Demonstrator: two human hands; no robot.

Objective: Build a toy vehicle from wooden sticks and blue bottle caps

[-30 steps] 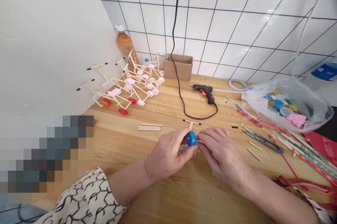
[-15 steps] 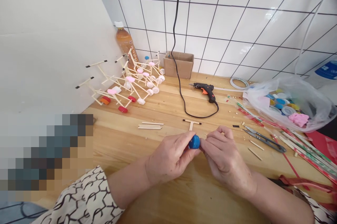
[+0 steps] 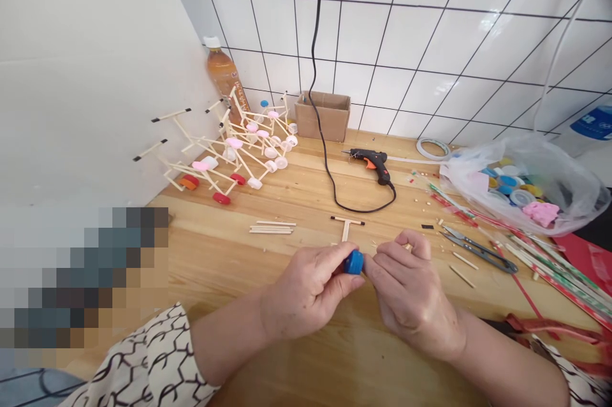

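Between the thumb and fingers of my left hand (image 3: 313,292) is a blue bottle cap (image 3: 354,262), held just above the table. My right hand (image 3: 414,295) is closed close by on the right, its fingertips pinched at the cap's edge; whatever they grip is too small or hidden to make out. Just beyond my left fingers lies a T-shaped piece of wooden sticks (image 3: 347,223) with black ends, its lower part behind the hand. Left of it rests a small row of cut sticks (image 3: 272,228).
Stick-and-cap models (image 3: 215,171) stand at the left near a bottle (image 3: 227,78). A glue gun (image 3: 373,161), its cord, and a cardboard box (image 3: 322,117) are at the back. On the right are snips (image 3: 480,251), a bag of caps (image 3: 574,171), stick bundles (image 3: 549,266) and red-handled pliers (image 3: 549,327).
The blue cap has turned slightly in my left fingers, showing more of its ridged side. Both hands stay in nearly the same place; the view has shifted a little.
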